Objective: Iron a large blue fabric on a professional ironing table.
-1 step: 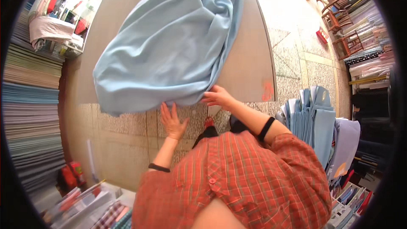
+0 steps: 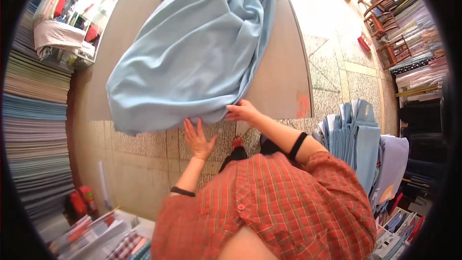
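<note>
Well left of both hands rise stacked fabrics [image 2: 36, 130]. The light blue cloth [image 2: 178, 67] lies just beyond the left hand [image 2: 198, 142], whose fingers are spread apart at its near edge. Beside it, the right hand [image 2: 244, 112] touches that edge; whether its fingers pinch, I cannot tell. Rightward beyond it extends the grey table [image 2: 278, 79].

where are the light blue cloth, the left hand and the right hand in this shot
Light blue cloth [image 2: 180, 70]: head view, middle of its spread-out surface.
Left hand [image 2: 199, 142]: head view, back of the hand.
Right hand [image 2: 246, 112]: head view, back of the hand.
</note>
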The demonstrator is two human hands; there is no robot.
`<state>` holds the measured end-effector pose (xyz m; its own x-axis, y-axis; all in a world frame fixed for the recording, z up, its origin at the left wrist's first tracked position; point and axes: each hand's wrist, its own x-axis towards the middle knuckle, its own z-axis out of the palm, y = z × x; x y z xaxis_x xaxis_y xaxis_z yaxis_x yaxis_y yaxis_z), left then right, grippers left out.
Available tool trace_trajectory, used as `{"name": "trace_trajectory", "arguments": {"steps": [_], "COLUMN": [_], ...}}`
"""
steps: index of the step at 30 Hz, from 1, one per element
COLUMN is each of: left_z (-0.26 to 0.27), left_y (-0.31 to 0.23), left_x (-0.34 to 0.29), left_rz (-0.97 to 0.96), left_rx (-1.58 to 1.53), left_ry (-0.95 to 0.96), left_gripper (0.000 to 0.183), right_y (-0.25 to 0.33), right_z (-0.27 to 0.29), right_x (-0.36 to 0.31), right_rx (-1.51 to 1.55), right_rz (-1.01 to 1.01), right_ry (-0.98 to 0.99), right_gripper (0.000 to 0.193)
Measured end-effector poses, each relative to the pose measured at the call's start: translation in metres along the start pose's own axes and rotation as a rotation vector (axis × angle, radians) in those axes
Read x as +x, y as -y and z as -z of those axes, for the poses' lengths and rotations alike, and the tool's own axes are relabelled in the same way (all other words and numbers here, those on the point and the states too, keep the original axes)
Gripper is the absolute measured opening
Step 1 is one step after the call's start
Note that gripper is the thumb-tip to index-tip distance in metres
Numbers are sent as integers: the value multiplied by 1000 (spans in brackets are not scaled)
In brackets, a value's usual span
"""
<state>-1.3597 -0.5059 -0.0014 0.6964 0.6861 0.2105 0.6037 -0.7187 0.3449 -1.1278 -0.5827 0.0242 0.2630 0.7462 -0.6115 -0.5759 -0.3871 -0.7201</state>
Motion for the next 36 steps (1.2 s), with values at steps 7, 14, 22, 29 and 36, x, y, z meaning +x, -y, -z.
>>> {"name": "trace_trajectory", "arguments": {"steps": [7,14,22,29,36], "left_z": [-6,148,258,219,263], "left_y": [33,246,344,388,397], "left_x": [38,78,193,234,193], "left_rz": [254,492,511,584,411], "left_rx": [1,-202,-828,-869,-591], "left_ry": [-357,-544,-639,-232,73], "left_gripper": [69,32,23,27,18], "right_y": [106,153,-46,-46,-26], "right_z": [-134,-112,-92,-203,-196], "right_x": [-32,-15,36,76,3], "right_rx": [54,-79,61,133,598], "right_rz": [338,513,30,87,401], "right_ry": [456,436,-130,-200,-239], "right_gripper": [35,37,31,41,42]}}
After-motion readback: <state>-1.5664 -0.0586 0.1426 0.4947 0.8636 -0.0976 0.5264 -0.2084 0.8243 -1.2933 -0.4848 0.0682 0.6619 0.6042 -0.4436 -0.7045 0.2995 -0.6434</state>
